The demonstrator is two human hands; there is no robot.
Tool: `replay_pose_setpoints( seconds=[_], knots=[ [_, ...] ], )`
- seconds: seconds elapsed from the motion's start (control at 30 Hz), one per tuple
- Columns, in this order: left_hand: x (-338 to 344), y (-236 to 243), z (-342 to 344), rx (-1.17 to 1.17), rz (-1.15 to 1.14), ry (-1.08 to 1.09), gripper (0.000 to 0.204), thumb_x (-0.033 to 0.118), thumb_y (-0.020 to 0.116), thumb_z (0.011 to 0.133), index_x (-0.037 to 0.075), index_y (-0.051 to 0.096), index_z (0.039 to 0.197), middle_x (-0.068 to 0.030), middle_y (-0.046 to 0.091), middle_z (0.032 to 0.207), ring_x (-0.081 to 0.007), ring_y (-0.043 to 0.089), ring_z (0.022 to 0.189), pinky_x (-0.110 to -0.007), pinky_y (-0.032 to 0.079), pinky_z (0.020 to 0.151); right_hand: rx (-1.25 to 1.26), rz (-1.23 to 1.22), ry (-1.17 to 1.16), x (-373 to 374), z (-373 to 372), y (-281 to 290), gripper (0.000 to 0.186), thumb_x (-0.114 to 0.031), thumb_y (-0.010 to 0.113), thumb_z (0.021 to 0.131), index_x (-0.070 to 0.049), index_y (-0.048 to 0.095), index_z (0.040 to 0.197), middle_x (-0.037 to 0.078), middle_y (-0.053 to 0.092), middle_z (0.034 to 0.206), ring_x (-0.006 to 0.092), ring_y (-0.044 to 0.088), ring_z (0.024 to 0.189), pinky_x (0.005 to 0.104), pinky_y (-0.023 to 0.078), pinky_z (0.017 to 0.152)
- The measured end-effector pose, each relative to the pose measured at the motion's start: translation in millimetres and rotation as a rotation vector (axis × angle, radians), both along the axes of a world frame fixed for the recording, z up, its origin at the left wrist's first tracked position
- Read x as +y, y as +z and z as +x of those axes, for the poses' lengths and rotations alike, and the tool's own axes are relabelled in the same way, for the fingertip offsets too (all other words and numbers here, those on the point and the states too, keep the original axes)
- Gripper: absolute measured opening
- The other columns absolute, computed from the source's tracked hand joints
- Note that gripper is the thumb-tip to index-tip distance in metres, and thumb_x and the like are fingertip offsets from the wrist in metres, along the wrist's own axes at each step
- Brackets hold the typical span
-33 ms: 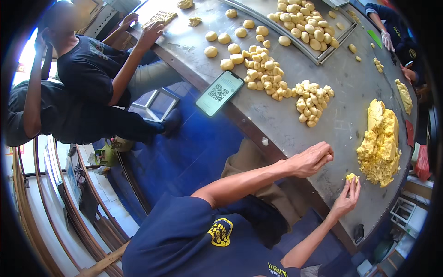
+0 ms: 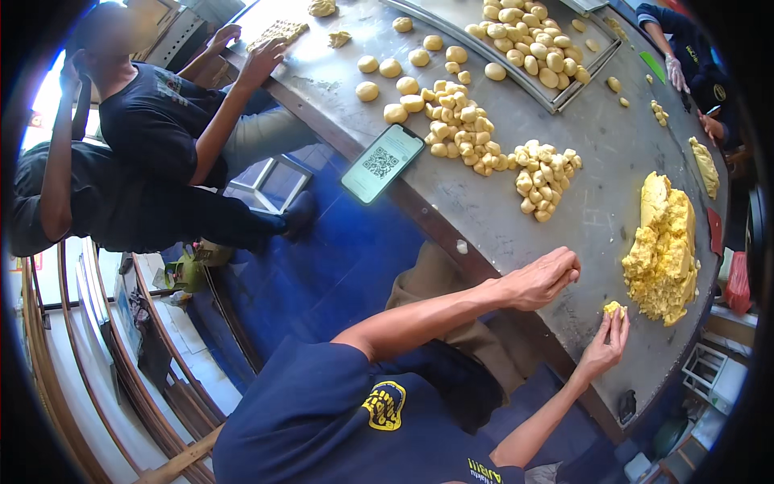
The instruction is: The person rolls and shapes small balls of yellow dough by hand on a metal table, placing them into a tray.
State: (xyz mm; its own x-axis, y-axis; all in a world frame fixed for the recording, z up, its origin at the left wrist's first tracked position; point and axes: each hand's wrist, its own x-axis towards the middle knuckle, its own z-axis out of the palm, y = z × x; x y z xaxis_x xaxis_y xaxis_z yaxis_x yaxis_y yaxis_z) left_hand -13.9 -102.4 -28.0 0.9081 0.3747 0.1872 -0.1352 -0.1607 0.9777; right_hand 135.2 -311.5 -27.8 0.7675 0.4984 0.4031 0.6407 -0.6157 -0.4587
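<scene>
My right hand pinches a small lump of yellow dough between its fingertips, just over the metal table. To its right lies a large, crumbly mass of yellow dough, torn along its near side. My left hand is held above the table's near edge with its fingers curled together; whatever they may hold is hidden. Beyond it sits a heap of small dough pieces, and a longer heap of similar pieces stretches away to the left.
A phone lies at the table's edge. Round dough balls fill a metal tray at the far side. A person works at the left end, and a gloved hand shows at far right. A green scraper lies nearby.
</scene>
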Motion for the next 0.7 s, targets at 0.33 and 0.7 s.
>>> replay_pose_setpoints(
  seconds=[0.33,0.7],
  knots=[
    [27.7,-0.4,-3.9,0.105,0.671,0.231,0.019,0.019,0.073,0.087,0.004,0.067,0.096,-0.0119,0.068,0.111,-0.0292,0.062,0.106,-0.042,0.047,0.093,-0.035,0.153,-0.027,3.7,4.6,-11.8,0.026,-0.007,0.07,0.093,0.0,0.072,0.118,0.018,0.067,0.126,0.0321,0.067,0.111,0.0387,0.054,0.092],
    [43.0,37.4,28.2,0.247,0.628,0.361,0.017,0.02,0.052,0.103,0.006,0.058,0.097,-0.0066,0.069,0.083,-0.0281,0.062,0.094,-0.045,0.041,0.089,0.075,0.16,-0.113,3.5,-1.9,-3.4,0.027,-0.011,0.07,0.093,-0.008,0.074,0.12,0.011,0.065,0.129,0.0306,0.063,0.113,0.0399,0.051,0.095]
  ],
)
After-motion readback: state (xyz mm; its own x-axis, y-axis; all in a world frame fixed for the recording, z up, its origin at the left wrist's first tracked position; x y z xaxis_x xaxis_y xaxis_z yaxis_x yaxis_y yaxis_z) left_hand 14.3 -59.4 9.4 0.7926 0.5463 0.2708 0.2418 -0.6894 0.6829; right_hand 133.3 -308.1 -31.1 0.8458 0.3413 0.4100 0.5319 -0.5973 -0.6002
